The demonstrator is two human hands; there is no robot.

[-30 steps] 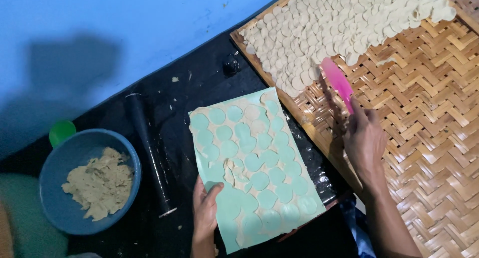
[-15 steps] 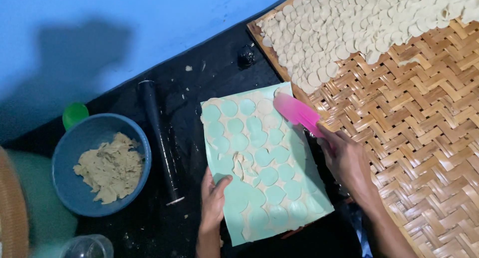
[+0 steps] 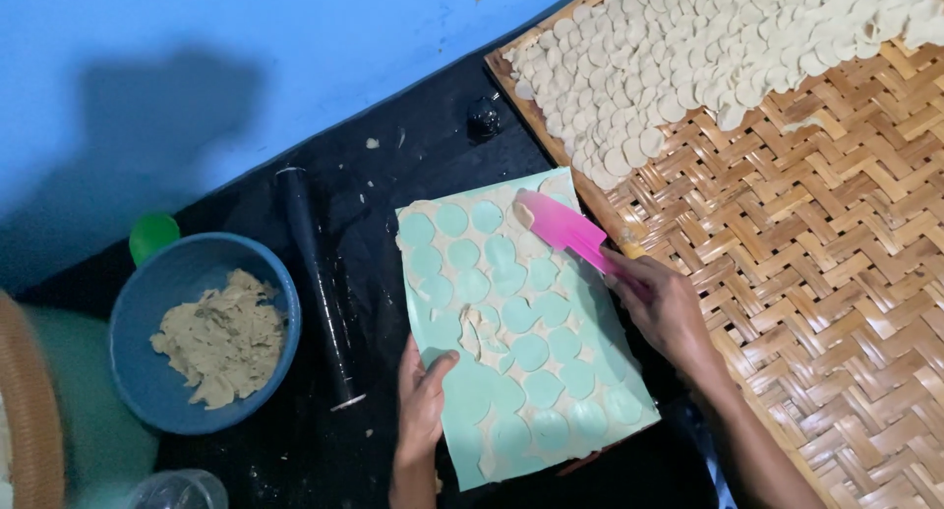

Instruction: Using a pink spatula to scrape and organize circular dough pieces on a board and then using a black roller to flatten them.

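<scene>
1. A pale green sheet lies on the black work surface, covered with thin dough that has round holes cut through it.
2. One pink scraper rests its blade on the sheet's upper right corner; the right hand is clamped around its handle, just off the sheet's right edge.
3. The left hand grips the sheet's lower left edge, thumb on top.
4. One black rolling pin lies just left of the sheet.
5. One blue bowl further left holds a lump of dough scraps.
6. A woven bamboo tray to the right carries many overlapping dough rounds, too many to count.
</scene>
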